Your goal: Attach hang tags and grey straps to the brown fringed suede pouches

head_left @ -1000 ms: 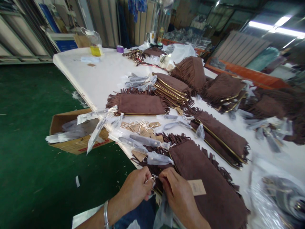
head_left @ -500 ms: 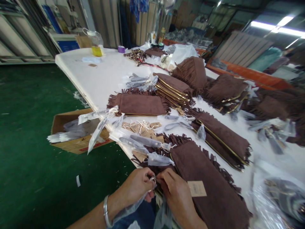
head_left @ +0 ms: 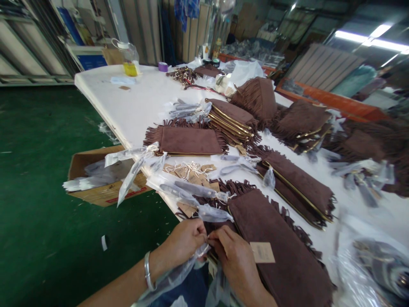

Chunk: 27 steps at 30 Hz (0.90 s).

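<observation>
Fringed brown pouch (head_left: pixel 281 256), laid at the near edge of the table (head_left: pixel 137 102), with a paper tag (head_left: pixel 262 252) resting on its upper face. Both hands are brought together at the pouch's near left corner. The left hand (head_left: pixel 187 241) is closed in a pinch on the mouth of a clear plastic sleeve (head_left: pixel 172 277). The right hand (head_left: pixel 238 260) is curled, its fingertips closed on the pouch corner; what small part lies between the fingertips cannot be made out. A second earlier no plastic was seen under the left wrist; the sleeve is now drawn out long below that wrist, past the table edge. The work at the corner is therefore judged to be under way rather than finished. Little room is left on the table beyond the hands: wrapped strips (head_left: pixel 191 189) and loose tags (head_left: pixel 191 170) lie just beyond, and stacked pouches (head_left: pixel 230 117) fill the middle and right side. Open room is found only off the near edge and over the green floor (head_left: pixel 47 213), where a cardboard box (head_left: pixel 102 196) stands beside the table's left edge.
</observation>
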Each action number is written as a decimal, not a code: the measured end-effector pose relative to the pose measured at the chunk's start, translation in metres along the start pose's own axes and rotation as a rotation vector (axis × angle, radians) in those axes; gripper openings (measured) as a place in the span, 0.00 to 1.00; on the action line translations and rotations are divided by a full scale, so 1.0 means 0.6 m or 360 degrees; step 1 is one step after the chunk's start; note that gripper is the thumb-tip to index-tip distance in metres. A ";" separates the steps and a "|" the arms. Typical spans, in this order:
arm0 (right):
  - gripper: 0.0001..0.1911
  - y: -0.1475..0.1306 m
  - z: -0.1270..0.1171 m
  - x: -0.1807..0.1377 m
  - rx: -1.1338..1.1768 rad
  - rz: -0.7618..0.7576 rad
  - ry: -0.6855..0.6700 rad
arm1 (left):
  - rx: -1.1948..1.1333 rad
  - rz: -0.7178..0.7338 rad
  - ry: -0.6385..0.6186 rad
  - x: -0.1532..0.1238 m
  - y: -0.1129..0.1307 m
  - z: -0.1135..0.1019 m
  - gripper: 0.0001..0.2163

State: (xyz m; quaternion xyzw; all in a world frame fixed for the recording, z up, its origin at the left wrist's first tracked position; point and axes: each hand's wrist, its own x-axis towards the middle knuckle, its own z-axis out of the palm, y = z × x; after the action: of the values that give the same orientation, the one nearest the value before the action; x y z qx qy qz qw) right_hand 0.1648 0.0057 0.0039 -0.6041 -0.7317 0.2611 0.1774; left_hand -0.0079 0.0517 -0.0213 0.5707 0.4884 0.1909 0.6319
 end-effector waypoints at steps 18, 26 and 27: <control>0.13 -0.001 -0.014 -0.009 0.0108 -0.0004 0.0057 | 0.0660 0.0290 0.0423 -0.012 0.014 -0.001 0.07; 0.14 -0.021 -0.018 0.011 0.0083 -0.0028 0.0058 | 0.0757 0.0561 0.0332 -0.034 0.041 -0.017 0.11; 0.13 -0.024 -0.018 0.016 0.0090 -0.0016 0.0035 | 0.0704 0.0576 0.0320 -0.031 0.044 -0.019 0.11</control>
State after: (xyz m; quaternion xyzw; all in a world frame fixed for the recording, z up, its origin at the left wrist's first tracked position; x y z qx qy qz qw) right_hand 0.1575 0.0151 0.0207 -0.5980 -0.7250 0.2743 0.2037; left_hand -0.0175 0.0501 0.0117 0.7504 0.4688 0.2449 0.3964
